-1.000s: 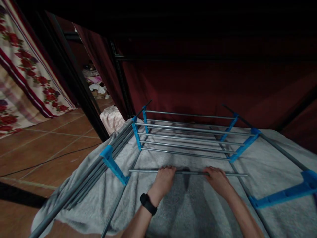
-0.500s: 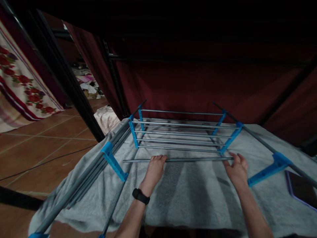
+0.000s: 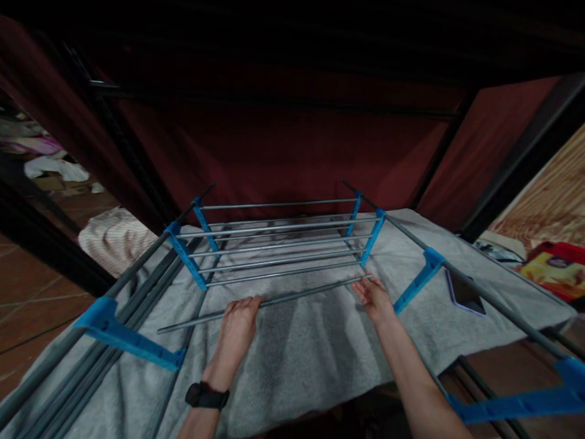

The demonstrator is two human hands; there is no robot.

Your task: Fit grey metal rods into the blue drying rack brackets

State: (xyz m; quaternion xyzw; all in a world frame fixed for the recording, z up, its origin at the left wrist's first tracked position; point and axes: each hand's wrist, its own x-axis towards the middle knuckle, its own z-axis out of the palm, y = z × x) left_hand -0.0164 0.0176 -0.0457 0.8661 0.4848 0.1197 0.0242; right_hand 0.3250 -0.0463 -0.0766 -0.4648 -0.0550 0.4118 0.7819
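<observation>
A loose grey metal rod (image 3: 301,294) lies across the space between my hands, tilted with its right end farther away. My left hand (image 3: 240,323), with a black watch band on the wrist, is closed over the rod left of its middle. At the rod's right end my right hand (image 3: 373,297) holds it with the fingertips. Just beyond is a rack frame with several grey crossbars (image 3: 278,266) fitted between blue plastic brackets (image 3: 185,256). Nearer me, a blue bracket on the left (image 3: 132,338) and another on the right (image 3: 420,280) have no bar between them.
The frame rests on a grey blanket (image 3: 311,360). Several spare rods (image 3: 114,341) lie along the left side. A phone (image 3: 464,292) lies beyond the right side rail. Black metal posts and a dark red curtain (image 3: 283,146) stand behind.
My view has turned to the right, so everything sits farther left. The rod has tilted, its right end now higher than its left, and both hands still hold it.
</observation>
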